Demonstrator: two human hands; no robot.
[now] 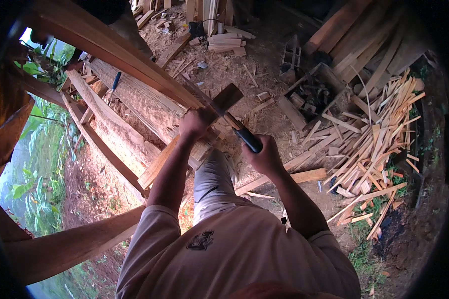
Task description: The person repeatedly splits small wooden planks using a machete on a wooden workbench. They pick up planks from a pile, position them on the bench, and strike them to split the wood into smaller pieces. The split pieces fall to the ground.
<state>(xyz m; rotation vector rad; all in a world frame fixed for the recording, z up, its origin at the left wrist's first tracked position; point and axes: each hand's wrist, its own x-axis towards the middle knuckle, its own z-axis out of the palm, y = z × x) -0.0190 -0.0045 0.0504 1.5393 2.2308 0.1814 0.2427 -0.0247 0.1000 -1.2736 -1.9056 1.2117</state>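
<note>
My right hand (264, 154) is closed round the black handle of a handsaw (248, 139). Its narrow blade appears nearly edge-on and points up and to the left, across the wood near the beam's end; no teeth can be made out. My left hand (194, 123) grips the near edge of the long wooden beam (149, 74), just left of the blade. That beam runs in from the upper left. A short, dark block-like end of wood (228, 97) shows just past the blade. Beneath my left hand, more timber supports the beam.
A rough-hewn log (134, 94) lies under the beam, with a blue-handled tool (116, 80) upright by it. Curved planks stand left, near green plants. A heap of thin offcuts (374, 154) covers the ground at right, beside a dark box-like object (314, 94). Wood chips litter the floor.
</note>
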